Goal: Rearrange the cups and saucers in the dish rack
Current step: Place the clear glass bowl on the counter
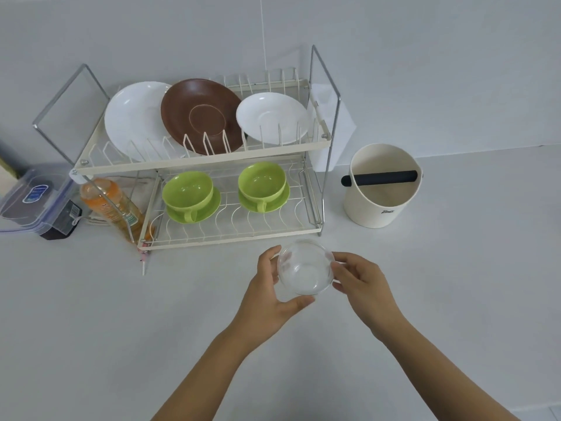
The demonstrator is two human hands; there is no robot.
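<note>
A clear glass cup [305, 270] is held in front of the two-tier wire dish rack [209, 164], above the counter. My left hand [273, 296] cradles it from the left and below; my right hand [361, 281] pinches its right rim. On the rack's lower tier stand two green cups, each on a green saucer: the left cup [186, 189] and the right cup [262, 180]. The upper tier holds a white plate [133, 120], a brown saucer [202, 115] and a white saucer [271, 117], all leaning on edge.
A cream bin with a black bar [382, 185] stands right of the rack. An orange bottle [110, 205] leans at the rack's left end, beside a clear lidded box [33, 199]. White counter [91, 329] extends toward me.
</note>
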